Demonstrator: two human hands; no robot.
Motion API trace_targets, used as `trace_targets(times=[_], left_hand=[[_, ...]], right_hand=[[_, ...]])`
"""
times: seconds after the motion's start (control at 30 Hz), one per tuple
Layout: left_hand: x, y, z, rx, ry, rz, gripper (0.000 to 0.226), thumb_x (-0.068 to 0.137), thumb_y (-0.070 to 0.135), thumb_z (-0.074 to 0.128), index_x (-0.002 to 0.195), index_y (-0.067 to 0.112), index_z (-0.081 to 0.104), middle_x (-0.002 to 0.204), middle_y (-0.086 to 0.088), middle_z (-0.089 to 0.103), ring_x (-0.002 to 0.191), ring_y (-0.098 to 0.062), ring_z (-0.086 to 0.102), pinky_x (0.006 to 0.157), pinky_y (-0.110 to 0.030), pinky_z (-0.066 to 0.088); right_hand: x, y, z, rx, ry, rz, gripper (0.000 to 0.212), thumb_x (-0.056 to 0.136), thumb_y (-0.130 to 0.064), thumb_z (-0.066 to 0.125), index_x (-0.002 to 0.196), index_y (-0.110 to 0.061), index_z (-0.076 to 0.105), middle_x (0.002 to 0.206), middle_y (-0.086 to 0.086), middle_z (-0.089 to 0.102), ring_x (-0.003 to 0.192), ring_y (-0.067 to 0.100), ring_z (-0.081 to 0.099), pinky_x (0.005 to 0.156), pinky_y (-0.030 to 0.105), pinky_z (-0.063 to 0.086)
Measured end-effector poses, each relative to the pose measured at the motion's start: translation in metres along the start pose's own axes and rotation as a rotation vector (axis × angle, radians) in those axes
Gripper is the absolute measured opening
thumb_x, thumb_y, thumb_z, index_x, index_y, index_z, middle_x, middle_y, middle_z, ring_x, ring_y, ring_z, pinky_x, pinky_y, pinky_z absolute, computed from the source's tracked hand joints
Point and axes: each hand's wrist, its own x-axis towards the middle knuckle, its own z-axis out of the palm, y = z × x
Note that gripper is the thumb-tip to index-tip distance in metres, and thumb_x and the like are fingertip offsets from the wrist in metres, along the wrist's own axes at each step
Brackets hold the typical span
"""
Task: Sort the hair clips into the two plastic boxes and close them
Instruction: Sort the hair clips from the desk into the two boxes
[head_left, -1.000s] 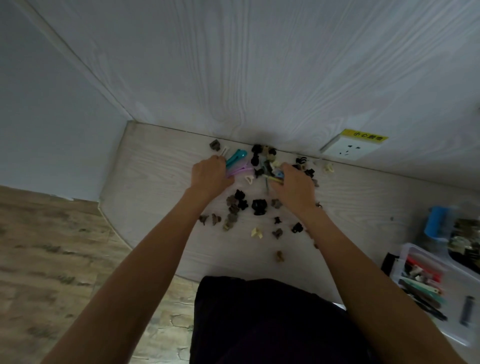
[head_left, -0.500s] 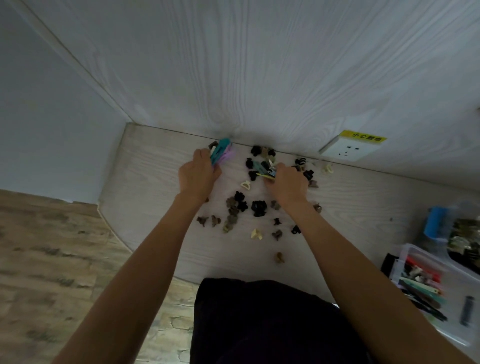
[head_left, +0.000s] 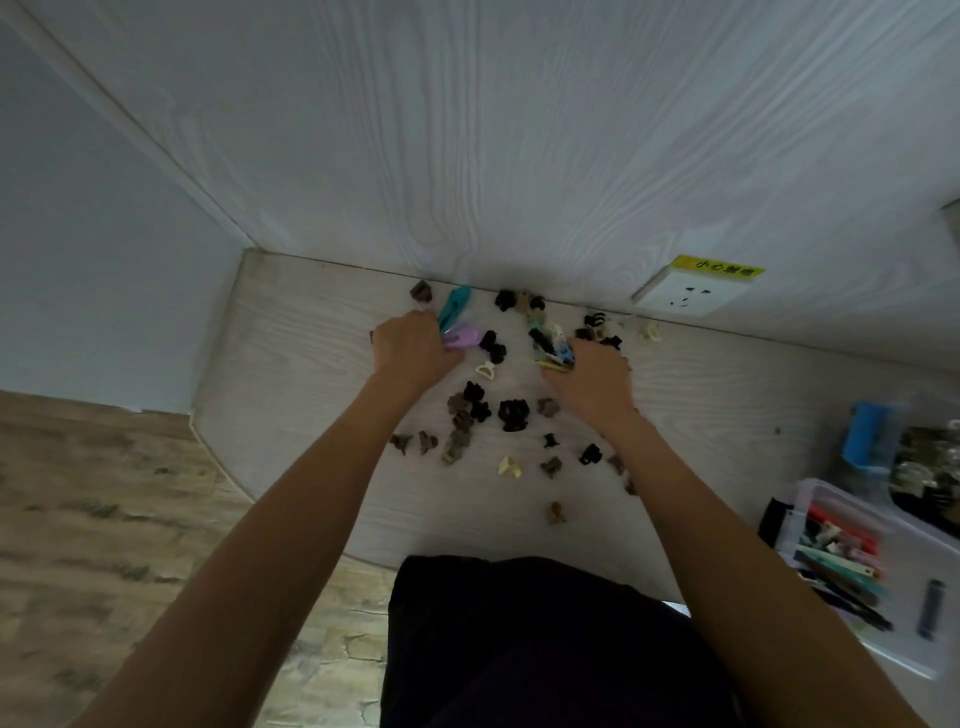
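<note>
Nearest, the clear plastic box (long clips already inside) lies right of the right hand, which grasps several long clips. Farther, the left hand clasps teal and purple clips, long axes toward the wall.

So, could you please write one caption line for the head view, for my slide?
Left hand grips teal and lilac clips, right hand gathers clips on the table; clear box waits.

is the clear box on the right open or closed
Open. The clear plastic box shows no lid on top, and long clips lie exposed inside it.
</note>
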Motion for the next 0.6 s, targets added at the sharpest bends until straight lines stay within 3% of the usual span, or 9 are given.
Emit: trace_targets(times=[0.1,0.23,0.37,0.43,0.5,0.6], left_hand=[[0.000,-0.001,0.000,0.017,0.016,0.009,0.054,0.085,0.056,0.050,0.105,0.006,0.055,0.100,-0.012,0.064,0.086,-0.028,0.063,0.067,-0.032,0.044],[-0.002,-0.002,-0.006,-0.055,-0.007,0.043,0.043,0.091,0.047,0.045,0.103,0.006,0.052,0.097,-0.013,0.063,0.083,-0.029,0.061,0.065,-0.031,0.040],[-0.018,-0.004,-0.019,-0.411,-0.059,0.038,0.033,0.093,0.041,0.044,0.090,0.010,0.053,0.074,-0.004,0.058,0.066,-0.020,0.053,0.061,-0.030,0.040],[-0.033,-0.002,-0.029,-0.572,-0.030,0.008,0.027,0.094,0.034,0.046,0.084,0.010,0.054,0.063,0.004,0.050,0.058,-0.013,0.047,0.054,-0.022,0.037],[-0.051,0.004,-0.039,-0.667,0.019,-0.019,0.024,0.093,0.028,0.047,0.077,0.011,0.052,0.059,0.005,0.047,0.052,-0.009,0.041,0.047,-0.013,0.031],[-0.076,0.030,-0.047,-0.753,0.038,0.002,0.027,0.092,0.024,0.047,0.081,0.002,0.059,0.067,-0.005,0.055,0.054,-0.011,0.043,0.049,-0.015,0.031]], right_hand=[[-0.008,0.008,-0.006,-0.006,0.037,0.006,0.032,0.083,-0.035,0.062,0.097,-0.006,0.062,0.090,0.013,0.065,0.083,0.028,0.058,0.067,0.032,0.042],[-0.020,0.014,-0.007,0.024,0.053,-0.002,0.029,0.084,-0.033,0.062,0.089,-0.005,0.056,0.078,0.009,0.056,0.072,0.023,0.050,0.061,0.028,0.032],[-0.029,0.013,-0.012,0.055,0.091,-0.018,0.028,0.087,-0.032,0.059,0.084,-0.005,0.052,0.073,0.006,0.051,0.068,0.021,0.046,0.058,0.029,0.031],[-0.035,0.012,-0.017,0.075,0.090,-0.020,0.029,0.090,-0.031,0.056,0.079,-0.008,0.044,0.067,0.001,0.046,0.065,0.020,0.043,0.055,0.030,0.026],[-0.046,0.012,-0.023,0.105,0.088,-0.051,0.029,0.093,-0.031,0.052,0.078,-0.010,0.038,0.062,-0.003,0.038,0.060,0.019,0.038,0.053,0.030,0.023],[-0.071,0.026,-0.033,0.149,0.109,-0.091,0.025,0.093,-0.031,0.051,0.086,-0.009,0.042,0.068,0.002,0.047,0.060,0.020,0.042,0.059,0.030,0.030]])
